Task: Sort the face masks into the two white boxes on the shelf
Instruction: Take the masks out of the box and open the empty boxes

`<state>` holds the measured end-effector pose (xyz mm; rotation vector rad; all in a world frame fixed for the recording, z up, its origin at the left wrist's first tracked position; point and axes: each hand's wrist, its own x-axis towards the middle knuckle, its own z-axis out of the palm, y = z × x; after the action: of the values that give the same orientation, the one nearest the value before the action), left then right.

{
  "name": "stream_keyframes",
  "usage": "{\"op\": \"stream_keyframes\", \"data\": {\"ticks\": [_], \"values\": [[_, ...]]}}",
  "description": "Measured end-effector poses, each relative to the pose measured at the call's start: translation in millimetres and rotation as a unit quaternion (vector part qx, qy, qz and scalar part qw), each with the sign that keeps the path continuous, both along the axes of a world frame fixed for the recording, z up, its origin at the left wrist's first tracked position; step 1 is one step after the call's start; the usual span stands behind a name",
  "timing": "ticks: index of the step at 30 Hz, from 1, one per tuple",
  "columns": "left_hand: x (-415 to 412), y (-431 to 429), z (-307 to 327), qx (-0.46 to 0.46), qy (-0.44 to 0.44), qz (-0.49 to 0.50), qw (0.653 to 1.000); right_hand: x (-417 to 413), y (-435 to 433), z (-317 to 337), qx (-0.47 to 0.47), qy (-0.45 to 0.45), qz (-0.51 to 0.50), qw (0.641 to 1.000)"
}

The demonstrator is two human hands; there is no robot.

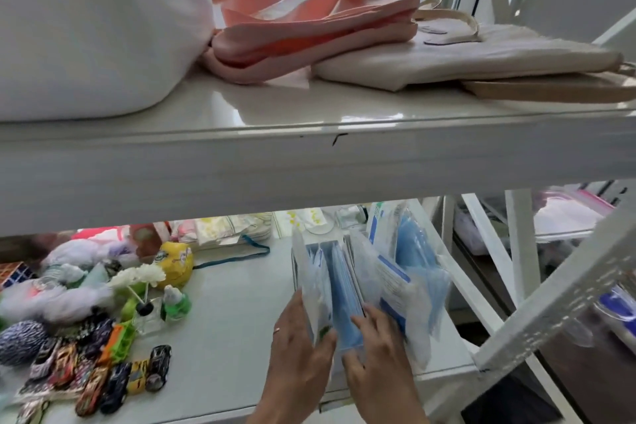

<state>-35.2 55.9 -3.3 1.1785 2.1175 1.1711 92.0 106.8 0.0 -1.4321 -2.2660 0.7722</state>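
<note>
On the lower shelf (227, 337), right of middle, stand upright packs of blue face masks (346, 289) in clear wrappers, crowded together. More wrapped blue masks (421, 262) lean to their right. My left hand (296, 341) grips the leftmost white-fronted pack (311, 286) at its near edge. My right hand (373, 348) pinches the blue mask pack beside it. The white boxes are mostly hidden by the packs; only a white edge (444, 368) shows near the front.
Toy cars (113, 375), a yarn ball (20, 342), a yellow pouch (173, 263) and small figures crowd the lower shelf's left. The upper shelf (309, 148) juts out above, bearing pink and cream bags. A white slanted frame strut (550, 306) stands at right.
</note>
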Motion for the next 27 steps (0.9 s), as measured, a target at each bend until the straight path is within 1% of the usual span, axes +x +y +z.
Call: {"op": "stream_keyframes", "data": {"ticks": [3, 7, 10, 13, 17, 22, 25, 27], "values": [[0.0, 3.8, -4.0, -0.019, 0.022, -0.010, 1.000, -10.4, -0.5, 7.1, 0.044, -0.104, -0.012, 0.994], [1.6, 3.7, -1.7, -0.027, 0.028, -0.017, 0.999, -16.8, 0.1, 5.9, 0.064, -0.182, 0.005, 0.981], [1.9, 1.6, 1.6, -0.033, 0.036, -0.025, 0.998, -11.9, -5.0, 7.0, 0.085, -0.224, 0.031, 0.970], [1.9, 1.9, 3.2, -0.033, 0.034, -0.027, 0.998, -8.9, -4.8, 7.3, 0.101, -0.227, 0.025, 0.968], [1.0, 1.5, 4.3, -0.041, 0.027, -0.035, 0.998, -14.9, -2.9, 24.8, 0.061, -0.203, 0.034, 0.977], [-0.2, -0.4, 5.7, -0.055, 0.019, -0.044, 0.997, -14.2, -4.8, 24.2, 0.098, -0.191, 0.029, 0.976], [0.4, -1.4, 6.5, -0.067, 0.018, -0.044, 0.997, -13.9, -3.8, 24.9, 0.052, -0.211, 0.067, 0.974], [-0.8, -0.9, 5.8, -0.065, 0.015, -0.045, 0.997, -14.5, 1.5, 27.4, 0.027, -0.182, 0.060, 0.981]]}}
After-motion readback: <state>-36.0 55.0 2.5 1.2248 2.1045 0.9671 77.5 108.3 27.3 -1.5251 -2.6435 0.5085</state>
